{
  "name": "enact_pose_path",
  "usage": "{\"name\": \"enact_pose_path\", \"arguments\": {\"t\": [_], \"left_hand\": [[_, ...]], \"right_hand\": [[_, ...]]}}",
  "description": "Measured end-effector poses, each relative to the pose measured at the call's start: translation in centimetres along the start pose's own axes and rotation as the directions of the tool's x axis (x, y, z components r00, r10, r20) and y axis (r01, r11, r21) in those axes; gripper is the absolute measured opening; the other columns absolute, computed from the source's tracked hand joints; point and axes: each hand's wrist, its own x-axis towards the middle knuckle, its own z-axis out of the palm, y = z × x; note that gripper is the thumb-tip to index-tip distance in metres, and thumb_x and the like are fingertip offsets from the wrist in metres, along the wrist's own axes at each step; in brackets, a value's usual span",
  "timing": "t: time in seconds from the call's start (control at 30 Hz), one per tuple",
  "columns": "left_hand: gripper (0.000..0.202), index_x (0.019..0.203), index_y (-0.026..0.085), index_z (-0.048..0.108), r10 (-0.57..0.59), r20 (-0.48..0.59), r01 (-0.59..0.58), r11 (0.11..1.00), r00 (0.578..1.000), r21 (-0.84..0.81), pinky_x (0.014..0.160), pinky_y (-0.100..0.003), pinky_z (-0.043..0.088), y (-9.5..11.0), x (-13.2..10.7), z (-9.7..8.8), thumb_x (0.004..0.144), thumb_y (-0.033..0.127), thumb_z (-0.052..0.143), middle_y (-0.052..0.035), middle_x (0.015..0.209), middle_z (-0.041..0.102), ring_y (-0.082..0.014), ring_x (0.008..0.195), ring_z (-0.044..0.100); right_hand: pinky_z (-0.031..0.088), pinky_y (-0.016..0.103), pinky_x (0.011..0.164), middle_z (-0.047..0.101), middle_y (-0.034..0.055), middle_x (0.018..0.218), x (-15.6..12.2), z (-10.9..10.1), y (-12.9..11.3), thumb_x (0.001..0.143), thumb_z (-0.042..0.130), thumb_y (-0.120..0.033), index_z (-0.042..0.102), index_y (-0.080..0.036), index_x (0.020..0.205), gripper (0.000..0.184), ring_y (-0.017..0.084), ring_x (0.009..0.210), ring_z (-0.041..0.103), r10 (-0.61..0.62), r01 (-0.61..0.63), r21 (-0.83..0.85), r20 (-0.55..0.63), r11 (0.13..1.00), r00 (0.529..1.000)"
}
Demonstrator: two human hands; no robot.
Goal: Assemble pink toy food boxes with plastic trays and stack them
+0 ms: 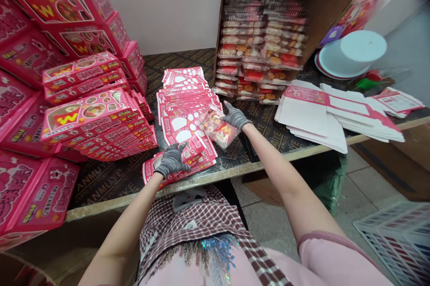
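Observation:
My left hand point(173, 161), in a grey knit glove, grips a pink printed carton point(198, 149) near the table's front edge. Its fingers lie over the carton, and part of the carton is hidden beneath them. My right hand point(237, 116), gloved the same way, holds a clear plastic packet point(220, 130) of small toy-like pieces by its upper right side. The packet is tilted over the right side of a fanned stack of flat pink cartons point(184, 97) with cut-out windows. What the packet's pieces are is too small to tell.
Pink boxes point(90, 111) are piled high on the left. A large open cardboard box point(322, 8) at the back holds stacked clear packets point(258, 48). White and pink card sheets point(305, 115) lie at right, with a pale blue tub point(363, 50) behind them.

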Motion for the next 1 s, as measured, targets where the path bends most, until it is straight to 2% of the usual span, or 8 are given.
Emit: {"name": "enact_pose_path", "arguments": {"t": [0.1, 0.2, 0.37, 0.47, 0.57, 0.67, 0.8, 1.0], "left_hand": [[0.112, 0.156, 0.015, 0.030, -0.052, -0.079, 0.052, 0.999, 0.995, -0.003, 0.112, -0.042, 0.036, -1.3, -1.4, -0.5, 0.066, 0.061, 0.078, -0.0212, 0.149, 0.046, -0.0354, 0.133, 0.050], [0.109, 0.155, 0.016, 0.032, -0.076, -0.108, 0.080, 0.996, 0.991, 0.029, 0.112, -0.044, 0.036, -2.4, -2.7, -0.4, 0.067, 0.059, 0.078, -0.0210, 0.149, 0.047, -0.0362, 0.133, 0.050], [0.106, 0.154, 0.017, 0.035, -0.089, -0.077, 0.093, 0.995, 0.993, 0.037, 0.112, -0.044, 0.036, -2.4, -3.7, -0.2, 0.066, 0.058, 0.078, -0.0200, 0.149, 0.047, -0.0352, 0.133, 0.049], [0.106, 0.154, 0.018, 0.036, -0.091, -0.119, 0.099, 0.993, 0.989, 0.063, 0.113, -0.046, 0.033, -2.0, -4.0, -0.2, 0.066, 0.059, 0.077, -0.0205, 0.148, 0.047, -0.0360, 0.133, 0.048], [0.107, 0.154, 0.018, 0.035, -0.110, -0.162, 0.124, 0.989, 0.981, 0.080, 0.115, -0.047, 0.031, -2.3, -4.5, -0.1, 0.066, 0.063, 0.076, -0.0213, 0.149, 0.046, -0.0370, 0.135, 0.046], [0.109, 0.154, 0.015, 0.034, -0.127, -0.221, 0.144, 0.988, 0.967, 0.062, 0.116, -0.048, 0.030, -3.1, -5.4, 0.2, 0.067, 0.066, 0.074, -0.0229, 0.149, 0.045, -0.0380, 0.136, 0.045], [0.112, 0.154, 0.012, 0.034, -0.131, -0.295, 0.147, 0.988, 0.946, 0.034, 0.120, -0.051, 0.024, -3.5, -6.7, 0.6, 0.064, 0.065, 0.076, -0.0247, 0.152, 0.041, -0.0415, 0.139, 0.041], [0.113, 0.154, 0.014, 0.038, -0.033, -0.355, 0.051, 0.998, 0.934, 0.044, 0.122, -0.058, 0.015, -2.0, -7.0, 0.7, 0.060, 0.062, 0.078, -0.0243, 0.154, 0.037, -0.0453, 0.143, 0.034]], "right_hand": [[0.055, 0.040, 0.092, 0.076, 0.0147, 0.106, -3.3, -0.4, 0.2, 0.088, 0.065, -0.042, 0.015, -0.011, 0.161, 0.094, 0.029, 0.095, 0.073, 0.118, -0.116, -0.021, 0.155, 0.993, 0.981], [0.050, 0.042, 0.099, 0.070, 0.0198, 0.124, -5.4, 0.2, -0.7, 0.080, 0.074, -0.051, 0.029, -0.014, 0.158, 0.097, 0.033, 0.113, 0.068, 0.041, -0.017, -0.121, 0.205, 0.993, 0.978], [0.017, 0.062, 0.119, 0.013, 0.0199, 0.169, -5.0, 3.4, -4.3, 0.063, 0.088, -0.047, 0.036, -0.025, 0.156, 0.110, 0.045, 0.153, 0.018, -0.217, 0.313, -0.293, 0.317, 0.903, 0.923], [0.010, 0.067, 0.118, 0.003, 0.0161, 0.171, -3.8, 4.9, -6.2, 0.060, 0.090, -0.038, 0.036, -0.029, 0.156, 0.110, 0.046, 0.155, 0.007, -0.281, 0.430, -0.300, 0.432, 0.851, 0.857], [0.012, 0.064, 0.120, 0.024, 0.0184, 0.166, -2.9, 4.8, -6.9, 0.055, 0.091, -0.024, 0.054, -0.019, 0.143, 0.096, 0.045, 0.153, 0.017, -0.337, 0.450, -0.214, 0.414, 0.867, 0.846], [0.030, 0.059, 0.115, 0.069, 0.0168, 0.125, -2.6, 2.9, -5.9, 0.048, 0.091, -0.012, 0.069, -0.013, 0.122, 0.077, 0.039, 0.122, 0.058, -0.353, 0.412, -0.075, 0.392, 0.908, 0.850], [0.055, 0.038, 0.076, 0.067, 0.0006, 0.073, -4.0, -0.2, -2.7, 0.058, 0.086, -0.016, 0.069, -0.012, 0.123, 0.068, 0.021, 0.068, 0.061, -0.334, 0.275, 0.221, 0.306, 0.936, 0.892], [0.055, 0.041, 0.087, 0.074, 0.0065, 0.102, -11.4, 0.8, -2.7, 0.073, 0.079, -0.045, 0.069, -0.017, 0.124, 0.058, 0.026, 0.093, 0.066, -0.336, 0.171, 0.701, 0.103, 0.693, 0.936]]}}
